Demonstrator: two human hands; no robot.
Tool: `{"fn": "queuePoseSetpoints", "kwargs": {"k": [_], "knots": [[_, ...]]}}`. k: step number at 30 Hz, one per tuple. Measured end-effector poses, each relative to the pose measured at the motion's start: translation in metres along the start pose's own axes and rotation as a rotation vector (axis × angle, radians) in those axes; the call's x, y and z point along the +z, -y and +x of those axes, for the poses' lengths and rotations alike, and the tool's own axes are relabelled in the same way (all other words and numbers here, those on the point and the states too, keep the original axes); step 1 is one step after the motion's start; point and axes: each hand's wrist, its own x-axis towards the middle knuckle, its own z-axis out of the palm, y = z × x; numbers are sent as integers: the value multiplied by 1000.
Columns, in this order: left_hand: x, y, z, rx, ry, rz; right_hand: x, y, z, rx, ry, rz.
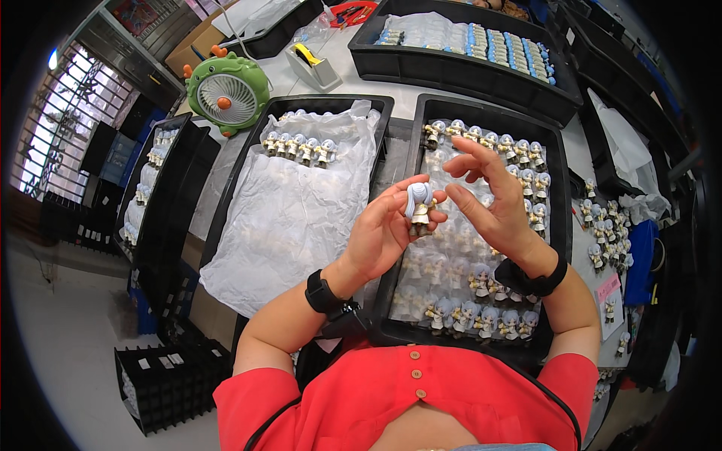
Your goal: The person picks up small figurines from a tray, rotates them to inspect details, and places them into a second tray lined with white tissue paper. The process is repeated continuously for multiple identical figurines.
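Observation:
My left hand [382, 234] holds a small figurine [420, 206] with pale blue-grey hair and a cream body, pinched between thumb and fingers. My right hand [487, 197] is raised just to the right of it, fingers spread, thumb tip close to the figurine. Both hands hover over a black tray [560, 248] lined with clear plastic, where rows of the same figurines [481, 316] stand along the far, right and near sides. Both wrists wear black bands.
A second black tray [383, 105] on the left holds crumpled white plastic [293, 218] and a short row of figurines [299, 146]. A green desk fan [228, 92], a tape dispenser [314, 66], further trays [466, 71] and loose figurines [605, 233] surround the work spot.

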Motion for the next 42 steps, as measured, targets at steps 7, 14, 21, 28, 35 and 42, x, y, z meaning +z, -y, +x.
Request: {"fn": "queuePoseSetpoints", "kwargs": {"k": [7,14,21,28,35,42], "knots": [[-3,1,1,-18,-26,-33,0,0,0,5,39,0],[-2,1,0,2,-32,28,2,2,-1,37,66,-5],[-2,5,0,44,-10,141,9,-3,-4,29,263,35],[-5,7,-1,28,-27,231,7,-4,-6,130,247,162],[4,5,-2,-14,2,193,5,-3,-1,-20,133,7],[2,-3,-2,59,-151,175,5,1,2,3,87,-30]]}}
